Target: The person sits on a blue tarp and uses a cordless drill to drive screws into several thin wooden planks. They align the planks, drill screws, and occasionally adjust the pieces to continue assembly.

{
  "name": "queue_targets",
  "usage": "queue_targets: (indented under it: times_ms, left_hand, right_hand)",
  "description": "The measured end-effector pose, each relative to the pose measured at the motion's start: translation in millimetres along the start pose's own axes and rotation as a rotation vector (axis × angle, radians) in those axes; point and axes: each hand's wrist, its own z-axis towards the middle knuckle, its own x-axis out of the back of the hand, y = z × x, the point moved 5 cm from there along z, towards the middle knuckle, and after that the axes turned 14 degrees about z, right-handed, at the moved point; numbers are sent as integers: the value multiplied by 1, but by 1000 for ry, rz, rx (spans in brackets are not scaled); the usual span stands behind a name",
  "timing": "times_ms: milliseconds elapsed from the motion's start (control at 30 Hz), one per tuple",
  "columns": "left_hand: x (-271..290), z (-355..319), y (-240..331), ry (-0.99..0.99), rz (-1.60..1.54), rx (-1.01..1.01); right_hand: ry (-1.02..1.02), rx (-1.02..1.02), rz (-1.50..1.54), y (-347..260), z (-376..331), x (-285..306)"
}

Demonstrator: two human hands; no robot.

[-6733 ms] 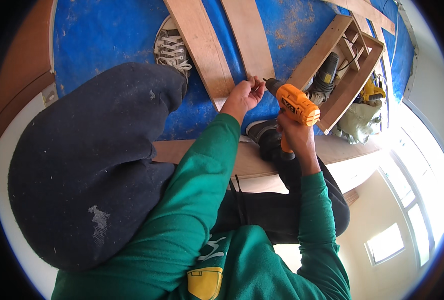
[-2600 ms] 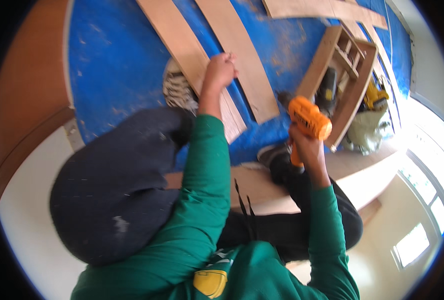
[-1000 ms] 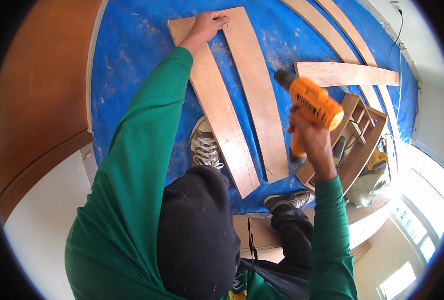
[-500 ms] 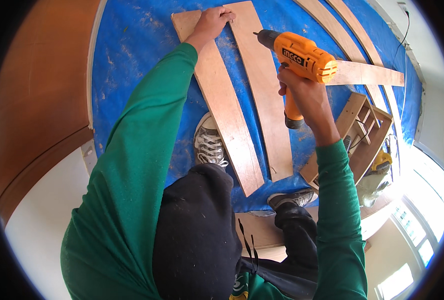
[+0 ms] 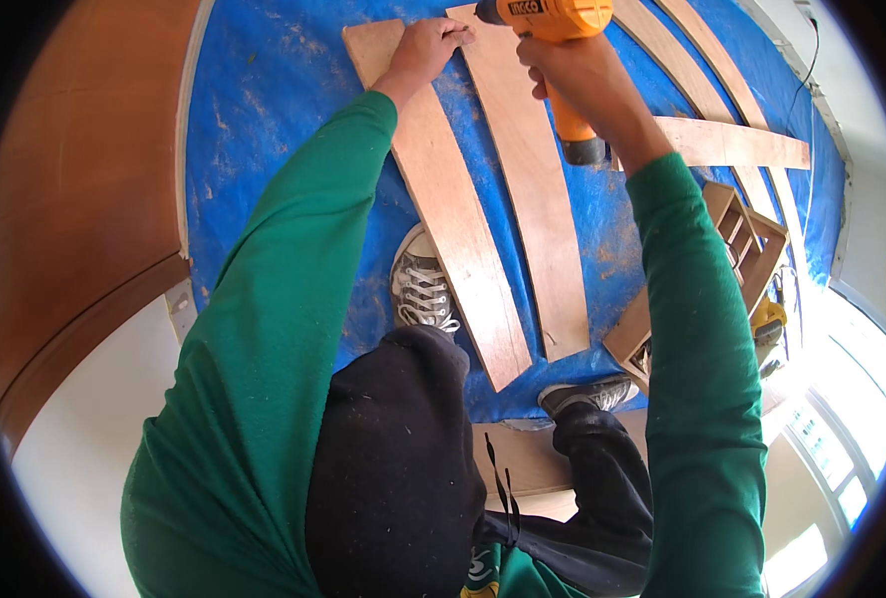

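My right hand (image 5: 585, 88) is wrapped round the grip of an orange cordless drill (image 5: 561, 20) at the far side, above the far end of a plank. The drill's dark chuck points left, and its top runs out of view. My left hand (image 5: 425, 52) lies at the far ends of two planks, its fingers pinched together by the corner of the right plank (image 5: 531, 189). Whatever those fingers hold is too small to make out. Beneath that hand runs the left plank (image 5: 455, 224), with a narrow strip of blue between the two.
Blue sheeting (image 5: 274, 120) covers the floor. Long strips (image 5: 677, 60) and a crossing board (image 5: 732, 145) lie at the right. A wooden tool box (image 5: 752, 249) stands beside my right forearm, near a yellow tool (image 5: 768, 321). My shoe (image 5: 423, 289) is close to the left plank.
My right hand has carried the drill away from me and leftward, towards my left hand. The left hand has barely moved at the plank's far corner.
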Motion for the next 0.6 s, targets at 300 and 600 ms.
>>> queue_targets:
  times_ms: [300,600]
  left_hand:
    - [-6,0,-2,-55,24,-6]
    - [-7,-3,2,10,83,-71]
  right_hand:
    - [-48,-85,61,-1,19,0]
    - [-82,-132,74,17,39,1]
